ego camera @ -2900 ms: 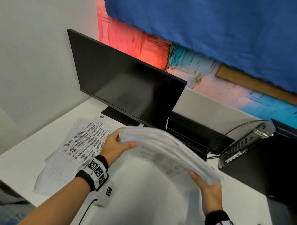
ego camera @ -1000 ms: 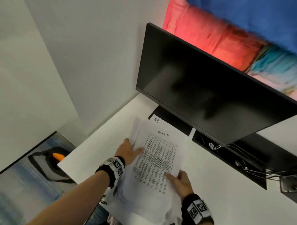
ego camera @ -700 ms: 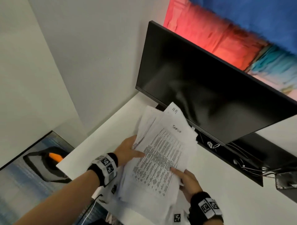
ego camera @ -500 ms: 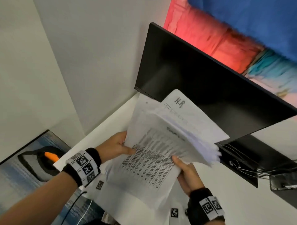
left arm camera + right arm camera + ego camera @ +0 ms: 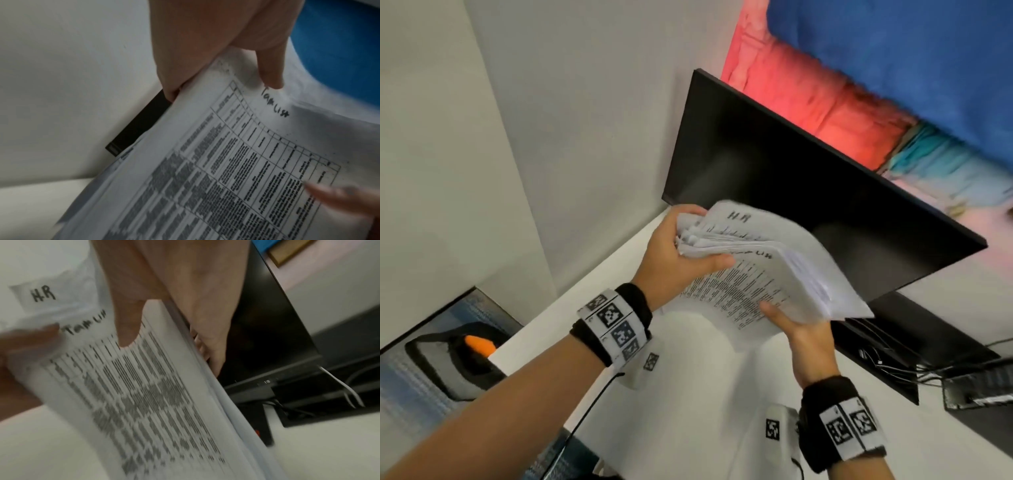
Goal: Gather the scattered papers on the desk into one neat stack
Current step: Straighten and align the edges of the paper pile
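Left hand (image 5: 671,255) grips the upper left corner of the thick stack of white printed papers (image 5: 767,270), thumb on top. Stack is held tilted above the white tabletop (image 5: 688,394), in front of the black flat monitor (image 5: 808,192). Right hand (image 5: 804,339) clamps the lower right edge. Wrist views alone resolve handwritten "HR"; printed table text blurred. Fingers under the stack are hidden.

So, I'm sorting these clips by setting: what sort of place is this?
Probably an office or study workstation. A dark monitor stands on a white desk, cables run beneath it, and both hands hold printed papers, one marked "HR".
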`<state>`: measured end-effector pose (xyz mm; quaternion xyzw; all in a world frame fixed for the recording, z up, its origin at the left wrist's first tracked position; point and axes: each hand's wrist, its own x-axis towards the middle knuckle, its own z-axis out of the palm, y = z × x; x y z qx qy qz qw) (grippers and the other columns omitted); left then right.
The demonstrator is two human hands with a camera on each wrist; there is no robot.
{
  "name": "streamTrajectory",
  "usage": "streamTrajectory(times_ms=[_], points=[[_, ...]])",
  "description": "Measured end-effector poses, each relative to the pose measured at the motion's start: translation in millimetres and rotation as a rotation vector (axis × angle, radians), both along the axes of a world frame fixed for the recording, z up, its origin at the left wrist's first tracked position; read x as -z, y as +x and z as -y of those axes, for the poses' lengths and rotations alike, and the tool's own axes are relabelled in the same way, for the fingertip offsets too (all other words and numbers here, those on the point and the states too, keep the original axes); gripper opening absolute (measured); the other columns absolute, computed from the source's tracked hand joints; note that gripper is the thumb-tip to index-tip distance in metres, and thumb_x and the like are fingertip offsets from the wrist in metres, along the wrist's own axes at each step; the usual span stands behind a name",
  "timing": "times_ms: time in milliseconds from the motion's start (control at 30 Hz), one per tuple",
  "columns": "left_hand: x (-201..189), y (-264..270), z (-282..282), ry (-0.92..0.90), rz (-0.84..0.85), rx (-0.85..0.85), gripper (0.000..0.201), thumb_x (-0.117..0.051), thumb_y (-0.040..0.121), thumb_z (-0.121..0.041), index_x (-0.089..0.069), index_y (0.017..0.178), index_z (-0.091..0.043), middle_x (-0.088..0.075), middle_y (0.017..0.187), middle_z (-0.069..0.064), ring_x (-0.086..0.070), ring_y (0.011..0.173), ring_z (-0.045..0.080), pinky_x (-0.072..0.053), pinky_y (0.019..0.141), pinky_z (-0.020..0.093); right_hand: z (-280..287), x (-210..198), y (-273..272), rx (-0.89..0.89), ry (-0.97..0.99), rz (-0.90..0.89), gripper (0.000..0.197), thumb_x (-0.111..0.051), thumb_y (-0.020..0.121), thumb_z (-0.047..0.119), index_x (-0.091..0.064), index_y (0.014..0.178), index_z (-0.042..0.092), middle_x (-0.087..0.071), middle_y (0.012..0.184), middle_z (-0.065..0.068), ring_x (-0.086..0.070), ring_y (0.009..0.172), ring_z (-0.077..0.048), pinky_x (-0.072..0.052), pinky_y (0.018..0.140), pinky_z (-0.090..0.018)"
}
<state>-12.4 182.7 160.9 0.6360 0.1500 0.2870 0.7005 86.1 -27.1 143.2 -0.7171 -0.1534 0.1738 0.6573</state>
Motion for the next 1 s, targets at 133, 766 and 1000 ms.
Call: streamTrajectory(times_ms=[133, 766, 1000], points=[[6, 26, 4, 0.055, -0.053, -0.021, 0.064, -0.092, 0.066, -0.011, -0.055, 0.118, -0.017, -0.067, 0.113, 0.009, -0.070, 0.097, 0.018, -0.062, 0.081, 0.030, -3, 29, 17, 0.128, -0.024, -0.041, 0.063, -0.081, 0.075, -0.002, -0.058, 0.132, 0.012, -0.073, 0.119, -0.004, -0.070, 0.110, -0.018, -0.057, 0.093, -0.032], [25, 36, -19, -0.623, 0.072, 0.288, 0.044, -0.061, 0.096, -0.011, -0.055, 0.140, -0.005, -0.063, 0.137, 0.019, -0.062, 0.125, 0.034, -0.053, 0.100, 0.050, 56, 59, 33, 0.251, 0.353, -0.498, 0.051, -0.064, 0.089, 0.019, -0.056, 0.138, 0.011, -0.066, 0.135, -0.015, -0.065, 0.122, -0.027, -0.051, 0.099, -0.045], [20, 8, -82, -0.261, -0.243, 0.240, 0.073, -0.089, 0.055, -0.047, -0.066, 0.115, -0.013, -0.080, 0.098, 0.001, -0.077, 0.084, 0.014, -0.061, 0.069, 0.027, 93, 22, 50, 0.199, 0.188, -0.300, 0.028, -0.055, 0.098, 0.005, -0.065, 0.120, 0.017, -0.077, 0.115, -0.005, -0.074, 0.105, -0.020, -0.060, 0.084, -0.034]])
